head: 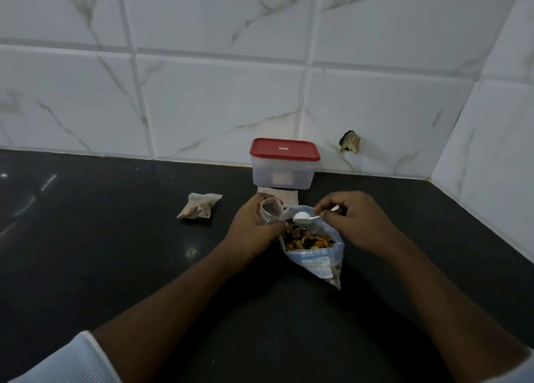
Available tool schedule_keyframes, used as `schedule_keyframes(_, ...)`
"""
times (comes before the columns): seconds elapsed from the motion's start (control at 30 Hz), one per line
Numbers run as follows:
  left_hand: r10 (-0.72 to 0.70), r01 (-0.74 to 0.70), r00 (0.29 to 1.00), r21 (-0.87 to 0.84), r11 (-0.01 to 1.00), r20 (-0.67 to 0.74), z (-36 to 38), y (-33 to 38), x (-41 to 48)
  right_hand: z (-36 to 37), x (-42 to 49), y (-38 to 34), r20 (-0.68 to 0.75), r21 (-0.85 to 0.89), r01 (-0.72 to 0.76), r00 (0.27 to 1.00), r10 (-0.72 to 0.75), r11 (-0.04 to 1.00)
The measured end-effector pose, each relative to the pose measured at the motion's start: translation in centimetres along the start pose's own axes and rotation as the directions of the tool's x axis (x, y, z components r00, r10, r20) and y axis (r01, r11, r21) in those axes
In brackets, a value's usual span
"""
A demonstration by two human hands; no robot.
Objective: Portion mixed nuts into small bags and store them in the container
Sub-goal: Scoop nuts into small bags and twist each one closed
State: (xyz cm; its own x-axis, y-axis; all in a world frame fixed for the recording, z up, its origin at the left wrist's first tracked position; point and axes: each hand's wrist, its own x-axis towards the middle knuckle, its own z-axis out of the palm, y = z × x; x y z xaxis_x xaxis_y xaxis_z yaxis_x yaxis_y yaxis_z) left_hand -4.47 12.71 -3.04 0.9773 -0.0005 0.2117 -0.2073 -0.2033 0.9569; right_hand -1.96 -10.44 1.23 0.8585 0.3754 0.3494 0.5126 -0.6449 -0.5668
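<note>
The white marble-veined tiled wall [202,94] rises beyond both your grips, and the black countertop [115,238] runs beneath them. Straight past your hands, against the wall, stands the clear container [281,174], its red lid [284,149] on; a flat pale sheet or stack [281,197] lies between it and your knuckles, though you cannot tell what it is. Directly under and between your two grips sits the large bag [318,264], its mouth open and the mixed nuts [306,239] showing inside, its bottom corner pointing back toward your right forearm. Well off to the left of your left hand [254,232], a filled small bag [199,206] lies on the counter, apart from everything else. Your left hand is curled round an open small bag [271,209], holding it upright just beside the large bag's rim with the mouth facing up. Your right hand [355,223] pinches the handle of a white spoon [302,217], whose bowl reaches leftward from that grip, above the nuts and just beside the small bag.
</note>
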Motion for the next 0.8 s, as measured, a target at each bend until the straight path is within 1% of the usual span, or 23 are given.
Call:
schedule_keyframes(0.1,0.011,-0.011,1.0,0.011,1.0,0.009,0.04,0.09,-0.08,0.67,0.04,-0.14,0.031,-0.051,-0.001,1.0,0.003,0.999)
schedule_keyframes(0.27,0.005,-0.005,1.0,0.019,1.0,0.008,-0.01,-0.05,0.04,0.86,0.18,0.11,0.033,-0.13,-0.003,0.999,0.008,0.991)
schedule_keyframes(0.33,0.002,-0.003,1.0,0.013,1.0,0.005,-0.01,-0.11,0.11,1.01,0.21,0.14,0.074,-0.127,-0.011,0.997,0.021,0.992)
schedule_keyframes(0.4,0.001,-0.001,1.0,0.001,1.0,0.004,-0.01,-0.17,0.11,1.0,0.2,-0.02,0.101,-0.086,-0.024,0.994,0.032,0.996)
schedule_keyframes(0.57,0.014,-0.014,1.0,0.004,1.0,0.011,-0.03,-0.08,0.01,0.08,0.44,-0.14,0.057,-0.051,-0.055,0.997,0.058,0.997)
schedule_keyframes(0.63,0.008,-0.008,1.0,0.019,1.0,0.014,-0.03,-0.06,0.06,0.23,0.56,0.07,0.035,0.015,-0.09,0.995,0.089,0.996)
schedule_keyframes(0.7,0.006,-0.006,1.0,0.025,1.0,0.018,0.0,-0.12,0.12,0.68,0.59,0.21,0.014,0.195,-0.185,0.982,0.186,0.963)
schedule_keyframes(0.73,0.006,-0.006,1.0,0.028,1.0,0.02,0.02,-0.14,0.11,0.9,0.62,0.27,0.015,0.287,-0.252,0.966,0.259,0.924)
schedule_keyframes(0.8,0.009,-0.01,1.0,0.038,0.999,0.028,-0.01,-0.03,0.0,1.07,0.6,0.47,0.046,0.416,-0.379,0.917,0.397,0.827)
